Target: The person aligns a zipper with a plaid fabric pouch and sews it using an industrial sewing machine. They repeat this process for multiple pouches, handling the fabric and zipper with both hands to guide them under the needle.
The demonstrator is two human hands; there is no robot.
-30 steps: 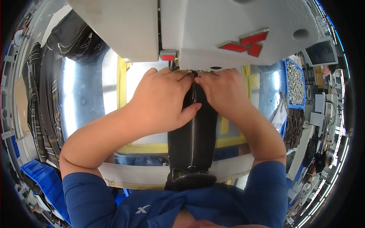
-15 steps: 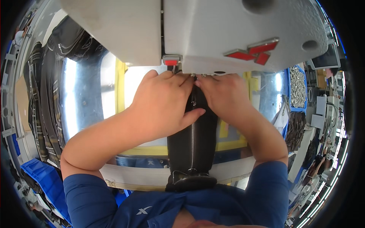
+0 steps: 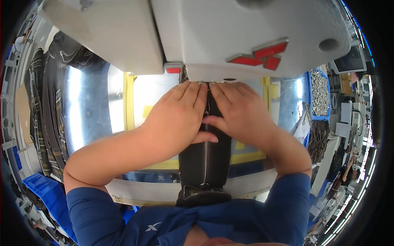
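A long black fabric piece [image 3: 191, 168] with a metal zipper [image 3: 206, 158] along its middle runs from my body to the sewing machine [image 3: 197, 49]. My left hand [image 3: 178, 112] lies on its left side, fingers stretched toward the machine and thumb across the zipper. On the other side, my right hand [image 3: 242, 108] lies with fingers extended and its thumb reaching toward the zipper, just above the left thumb. Both hands press down flat with the zipper between them. The machine head hides the fabric's far end and the needle area.
Yellow tape strips [image 3: 129, 102] mark the shiny worktable [image 3: 92, 110]. Dark and plaid fabric pieces [image 3: 47, 106] hang at the left, above a blue crate [image 3: 49, 201]. A blue bin of metal zipper parts [image 3: 319, 92] stands at the right, near a screen [image 3: 349, 59].
My right thumb has come out over the fabric, and the right fingers have straightened beside the zipper. The left thumb has shifted slightly nearer to me. The machine appears shifted left in view.
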